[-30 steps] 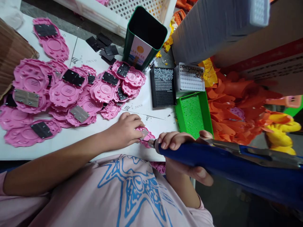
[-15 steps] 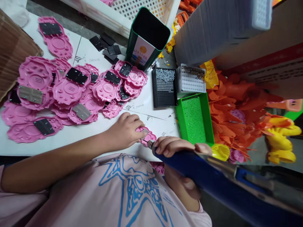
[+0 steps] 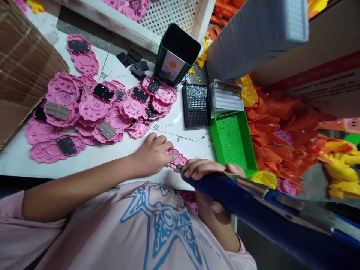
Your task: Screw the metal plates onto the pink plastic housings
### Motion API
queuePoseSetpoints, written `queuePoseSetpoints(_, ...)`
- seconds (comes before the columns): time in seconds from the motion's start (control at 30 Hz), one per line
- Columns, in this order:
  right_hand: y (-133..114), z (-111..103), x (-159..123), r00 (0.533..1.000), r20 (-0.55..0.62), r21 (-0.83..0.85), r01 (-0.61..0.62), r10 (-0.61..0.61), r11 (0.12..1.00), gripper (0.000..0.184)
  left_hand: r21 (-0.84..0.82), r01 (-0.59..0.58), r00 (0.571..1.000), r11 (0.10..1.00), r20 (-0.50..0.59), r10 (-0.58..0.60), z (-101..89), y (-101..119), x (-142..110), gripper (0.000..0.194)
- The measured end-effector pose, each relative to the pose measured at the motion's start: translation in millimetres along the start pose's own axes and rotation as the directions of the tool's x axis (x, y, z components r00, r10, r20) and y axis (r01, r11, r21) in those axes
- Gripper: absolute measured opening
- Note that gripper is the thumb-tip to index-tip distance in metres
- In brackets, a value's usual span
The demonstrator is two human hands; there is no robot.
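My left hand is closed on a pink plastic cover, pressing it to the white table; a metal plate shows partly beside the fingers. Wrapped around a blue power screwdriver, my right hand points its tip at the cover's near side. Whether the bit touches a screw is too small to tell. To the left lie several pink covers in an overlapping pile, fitted with black or grey metal plates. A black screw tray and a green tray with small screws stand beyond my right hand.
A dark green bin stands behind the pile, near loose black plates. A white crate is at the back, a cardboard box at the left. Orange plastic parts heap at the right, by a clear box.
The view has shifted, so the pile and boxes sit further right. The screwdriver's rear end has swung downward in the picture, while both hands keep their hold at the cover.
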State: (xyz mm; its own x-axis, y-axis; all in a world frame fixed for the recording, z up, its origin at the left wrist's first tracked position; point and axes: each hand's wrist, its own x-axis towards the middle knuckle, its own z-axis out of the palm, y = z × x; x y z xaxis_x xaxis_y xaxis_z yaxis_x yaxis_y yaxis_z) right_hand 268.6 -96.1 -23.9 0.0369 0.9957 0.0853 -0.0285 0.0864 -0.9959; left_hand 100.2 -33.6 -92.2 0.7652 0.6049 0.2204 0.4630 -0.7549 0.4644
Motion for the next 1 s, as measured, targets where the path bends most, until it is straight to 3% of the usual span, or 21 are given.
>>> queuePoseSetpoints(0.07, 2, 2, 4, 0.985, -0.014, 0.054, 0.171, -0.17, 0.984, 0.037, -0.015, -0.01, 1.0, 1.0, 0.014, 0.01, -0.6, -1, 0, 0.015)
queuePoseSetpoints(0.13, 4, 2, 8, 0.959, -0.048, 0.118, 0.284, -0.28, 0.952, 0.049, -0.037, -0.017, 0.999, 0.999, 0.028, 0.018, -2.4, -2, 0, 0.015)
queuePoseSetpoints(0.23, 6, -4, 15, 0.941, -0.132, 0.163, 0.33, -0.311, 0.93, 0.05, -0.066, -0.01, 0.999, 0.998, 0.051, 0.014, -5.6, -3, 0, 0.016)
queuePoseSetpoints(0.37, -3, -21, 16, 0.912, -0.253, 0.092, 0.353, -0.321, 0.931, 0.026, -0.101, -0.003, 0.999, 0.995, 0.052, 0.009, -7.4, -6, -2, 0.021)
queuePoseSetpoints(0.53, -15, -39, -3, 0.877, -0.413, 0.117, 0.317, -0.244, 0.941, 0.03, -0.136, 0.004, 0.999, 0.991, 0.047, 0.002, -13.2, -3, -5, 0.026)
queuePoseSetpoints(0.7, -15, -43, -32, 0.863, -0.49, 0.162, 0.229, -0.124, 0.96, 0.033, -0.082, -0.001, 1.0, 0.997, 0.008, 0.001, -34.3, 14, -16, 0.024)
queuePoseSetpoints(0.83, -12, -36, -51, 0.868, -0.494, 0.212, 0.175, -0.049, 0.961, 0.038, 0.0, 0.093, 0.989, 0.996, -0.112, -0.093, -58.7, 19, -39, 0.023)
queuePoseSetpoints(1.0, -9, -27, -61, 0.875, -0.484, 0.272, 0.152, -0.001, 0.95, 0.044, 0.124, 0.228, 0.938, 0.966, -0.294, -0.183, -80.8, 4, -67, 0.023)
